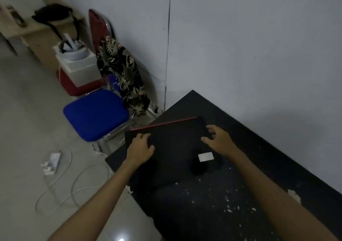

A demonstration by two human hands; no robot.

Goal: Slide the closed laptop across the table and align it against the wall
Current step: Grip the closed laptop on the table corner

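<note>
A closed black laptop (174,148) with a red strip along its far edge and a white sticker on its lid lies on the black table (212,203). It sits skewed, a gap away from the grey wall (249,55). My left hand (141,148) rests flat on the lid near its left far corner, fingers spread. My right hand (219,139) curls over the laptop's right far corner, fingers on the edge. Part of the laptop's left side hangs near the table's left edge.
The table top is chipped, with white flecks. Left of the table stands a blue chair (96,115) with patterned cloth (122,70) draped behind it. A white cable and charger (51,163) lie on the floor. Boxes and a red chair stand further back.
</note>
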